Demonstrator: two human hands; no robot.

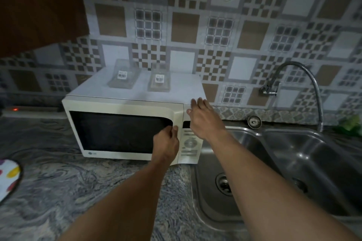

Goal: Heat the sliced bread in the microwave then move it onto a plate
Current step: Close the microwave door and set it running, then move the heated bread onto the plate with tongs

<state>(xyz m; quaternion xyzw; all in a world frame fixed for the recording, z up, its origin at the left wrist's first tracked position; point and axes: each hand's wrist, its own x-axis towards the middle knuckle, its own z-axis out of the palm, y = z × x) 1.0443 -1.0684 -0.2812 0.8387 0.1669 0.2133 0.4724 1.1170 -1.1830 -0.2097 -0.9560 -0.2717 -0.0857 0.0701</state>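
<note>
Microwave (125, 123) door shut; my left hand (166, 143) curls on its handle edge, right hand (203, 119) flat, open, bracing the top corner. Hard pull could slide it toward the sink (293, 162).

Dim kitchen light here, cool and bluish, with the whole frame slightly soft and noisy. The brightest patch is the white top of the microwave (137, 90), which nearly washes out; the two clear packets on it are hazy and their labels unreadable. The microwave's dark door window gives back nothing. Over on the steel sink (293, 162), small highlights glint off the basin walls and the curved tap (305, 76). The upper left corner falls into deep brown shadow, and a tiny red light (15, 109) glows at the left edge. Wide-angle bending is plain: wall tiles bow and lean toward the edges, and both forearms stretch large at the bottom. The marbled worktop (78, 182) smears toward the lower corners.
</note>
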